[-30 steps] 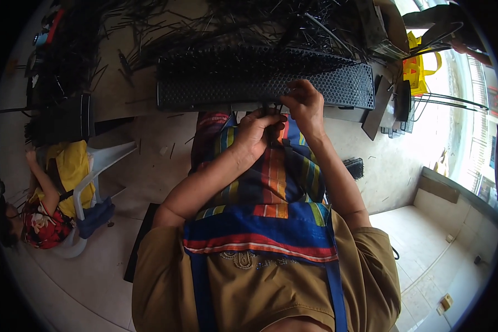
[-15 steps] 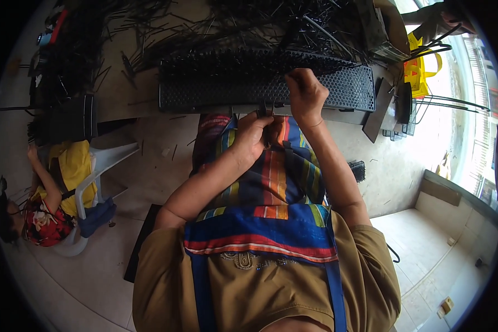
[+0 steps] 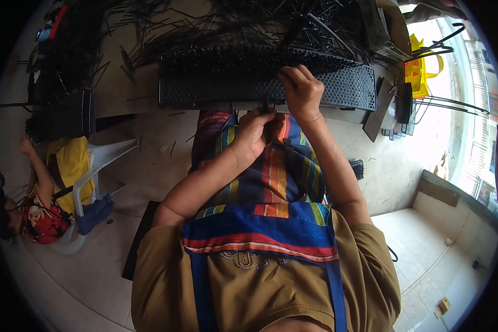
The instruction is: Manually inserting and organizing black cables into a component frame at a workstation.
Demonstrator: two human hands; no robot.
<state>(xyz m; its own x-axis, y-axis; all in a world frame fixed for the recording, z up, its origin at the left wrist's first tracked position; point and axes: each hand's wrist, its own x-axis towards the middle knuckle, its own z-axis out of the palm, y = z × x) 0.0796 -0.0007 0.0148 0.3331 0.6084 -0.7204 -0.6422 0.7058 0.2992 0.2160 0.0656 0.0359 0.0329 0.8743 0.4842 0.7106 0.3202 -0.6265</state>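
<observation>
A long black panel full of small holes lies along the near edge of the table. Dark bristles or strips stand up in a dense band over its far half. My right hand is over the panel, right of its middle, its fingers pinched beside the bristles; anything between the fingertips is too small to make out. At the panel's front edge, my left hand is closed around a dark object, partly hidden by the fingers, whose kind I cannot tell.
Loose black strips are strewn over the table beyond the panel. A cardboard box stands at the far right, near a yellow bag. At the left, another person sits on a white plastic chair.
My right hand has shifted slightly left and down over the panel, still pinched. My left hand stays almost in place. The seated person's arm has moved a little.
</observation>
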